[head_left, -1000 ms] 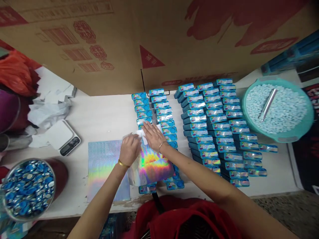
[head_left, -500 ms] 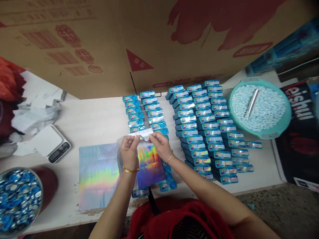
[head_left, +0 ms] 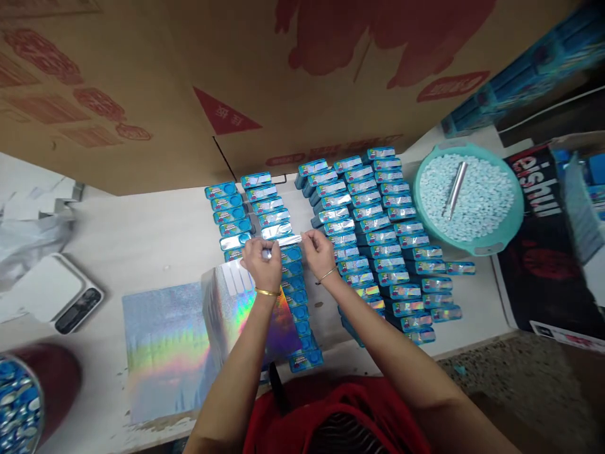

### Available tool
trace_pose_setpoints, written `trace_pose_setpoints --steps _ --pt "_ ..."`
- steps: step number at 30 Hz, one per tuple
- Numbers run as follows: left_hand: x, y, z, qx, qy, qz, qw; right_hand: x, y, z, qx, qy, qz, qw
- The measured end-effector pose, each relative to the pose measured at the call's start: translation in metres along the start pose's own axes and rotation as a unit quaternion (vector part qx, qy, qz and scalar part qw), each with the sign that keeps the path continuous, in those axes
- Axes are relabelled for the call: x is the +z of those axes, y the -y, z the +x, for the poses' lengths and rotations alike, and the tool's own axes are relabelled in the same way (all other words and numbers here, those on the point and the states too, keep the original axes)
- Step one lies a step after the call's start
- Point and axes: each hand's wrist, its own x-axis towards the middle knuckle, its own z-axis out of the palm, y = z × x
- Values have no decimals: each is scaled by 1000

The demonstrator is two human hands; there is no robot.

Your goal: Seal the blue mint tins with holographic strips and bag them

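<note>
Broadly, base: a white table [head_left: 170, 233], across which the goods are spread, presumably so that all can be reached from one position.
Back: a cardboard carton [head_left: 165, 151], stood along the far side, by which the rows are bounded.
Right block: right-hand blue boxes [head_left: 373, 227], set in close columns, narrow faces turned up and many seen with shiny strips; upright standing is probably helped by the tight packing.
Left columns: left-hand blue boxes [head_left: 295, 284], lined up in two columns, faces likewise turned up, apparently for easy access; strips are seen only on some upper ones.
Foil: a flat holographic sheet [head_left: 165, 353], laid at the left; a second sheet [head_left: 283, 328], rested partly over the left columns, placed near the hands seemingly for short reaches.
Basin: a teal basin [head_left: 518, 202], filled with pale tablets [head_left: 486, 195], apparently contained by its wall.
Pot: a dark red pot [head_left: 59, 391], cut off by the picture's edge.
Scale: a white scale [head_left: 50, 287], display turned toward the person.
Left hand: the left hand [head_left: 262, 261], narrowed to a pinch on the strip's left end.
Right hand: the right hand [head_left: 319, 252], pinched at the opposite end.
Tube: a metal tube [head_left: 455, 191], laid on the tablets.
Strip: a silver strip [head_left: 289, 239], stretched between the fingertips over the second column, likely held at both ends for straightness; whether a box is touched cannot be told.
</note>
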Motion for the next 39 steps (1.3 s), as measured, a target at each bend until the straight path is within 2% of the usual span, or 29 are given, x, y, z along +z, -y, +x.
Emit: trace_pose_setpoints --steps 2,5,11,15,17,21,23,25,27,29,31,33,36,37,39 --pt "3 1 -1 13 6 72 997 2 -6 0 -11 -7 -28 1000" --pt "7 3 -3 29 18 120 992 3 -14 0 -24 -11 -71 997" --pt "10 -2 -2 -2 52 146 988 7 -28 5 -40 13 -108 993" --pt "6 -6 4 -37 34 157 986 9 -33 2 -6 0 -77 997" --pt "4 -7 6 -45 33 162 985 9 -31 -5 -16 -12 -62 998" --pt "7 -11 5 -45 39 163 985 9 -30 -18 -43 38 -75 996" --pt "8 -13 4 -49 40 163 985 8 -30 -21 -47 77 -116 989" --pt "5 -10 4 -41 42 143 988 4 -25 -22 -67 83 -174 979" --pt "-9 2 7 -1 41 81 996 2 -11 -24 -102 58 -230 966" --pt "-32 26 15 51 27 11 998 7 10 -29 -149 52 -266 951" --pt "-63 58 24 75 5 -12 997 22 31 -39 -206 107 -283 930" --pt "-92 92 32 62 9 14 998 46 44 -50 -259 184 -286 904" --pt "-120 130 38 72 108 50 990 87 43 -65 -313 272 -276 867" --pt "-124 137 38 93 142 66 983 98 38 -68 -323 289 -271 859" --pt "-126 143 35 143 173 112 968 111 27 -73 -335 304 -264 852"
